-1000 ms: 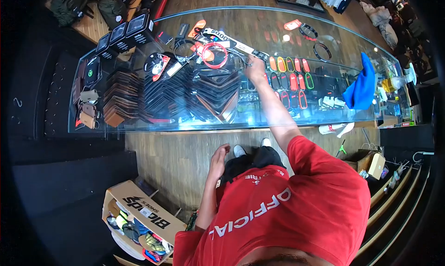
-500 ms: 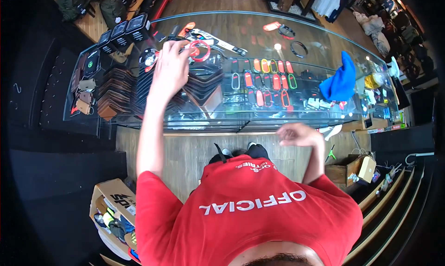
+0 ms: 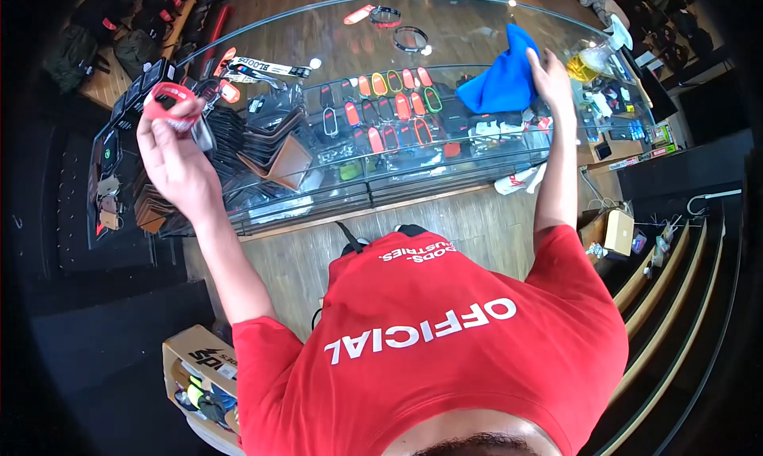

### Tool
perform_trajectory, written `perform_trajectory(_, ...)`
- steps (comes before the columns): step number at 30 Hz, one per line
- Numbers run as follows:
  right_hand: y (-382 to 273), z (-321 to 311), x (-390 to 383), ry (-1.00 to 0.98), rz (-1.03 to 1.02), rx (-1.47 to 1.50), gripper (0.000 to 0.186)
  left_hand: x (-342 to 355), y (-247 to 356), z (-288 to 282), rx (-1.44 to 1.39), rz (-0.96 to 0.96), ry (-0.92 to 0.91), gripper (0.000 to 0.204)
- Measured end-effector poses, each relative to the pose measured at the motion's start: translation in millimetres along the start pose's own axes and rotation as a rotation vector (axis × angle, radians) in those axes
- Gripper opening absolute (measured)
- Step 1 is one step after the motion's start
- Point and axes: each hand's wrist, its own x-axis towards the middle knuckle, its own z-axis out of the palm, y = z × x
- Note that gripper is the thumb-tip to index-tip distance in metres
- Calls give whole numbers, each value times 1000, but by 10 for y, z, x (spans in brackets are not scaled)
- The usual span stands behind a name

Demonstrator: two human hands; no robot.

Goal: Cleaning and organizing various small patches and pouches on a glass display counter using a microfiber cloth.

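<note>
Over the counter's left end my left hand (image 3: 176,158) is closed on a red bracelet (image 3: 163,93), lifted above the glass. Part of the bracelet is hidden by my fingers. My right hand (image 3: 550,79) has its fingers apart at the right edge of a crumpled blue cloth (image 3: 502,79). The fingertips overlap the cloth in view, and I cannot tell whether they press on it. The cloth stands in a peak on the glass display counter (image 3: 334,23).
Inside the counter, several coloured tags (image 3: 401,106) lie in rows beside brown wallets (image 3: 282,158). Two dark bracelets (image 3: 411,39) lie toward the back. A spray bottle (image 3: 618,33) stands at the right end. An open cardboard box (image 3: 203,357) is on the floor at left.
My left hand has lifted the red bracelet off the counter and moved left and nearer. My right hand has gone forward from near my body to the blue cloth. The view has turned.
</note>
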Motion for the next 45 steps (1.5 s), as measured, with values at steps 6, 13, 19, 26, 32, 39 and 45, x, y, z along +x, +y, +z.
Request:
perform_trajectory(6,57,365,677,-255,9,-63,69,-630,418,251,-609,-445,38,59)
perform_trajectory(13,64,255,776,-580,159,1004,41,-1279,252,443,-516,-538,-90,68)
perform_trajectory(19,-108,133,653,-582,375,1515,42,-1276,121,751,-281,-436,-323,70)
perform_trajectory(26,-357,-42,429,-196,3,1377,42,-1254,205,825,-251,-429,-346,72)
perform_trajectory(32,-688,-300,214,-175,-107,1376,29,-1311,174,897,-260,-424,-360,73)
perform_trajectory(39,-1619,-770,-568,485,-662,660,8,-1308,106,1373,-603,-471,-477,77)
perform_trajectory(45,-2139,-474,-1450,111,-1045,460,53,-1366,167,1517,-641,-442,-422,81)
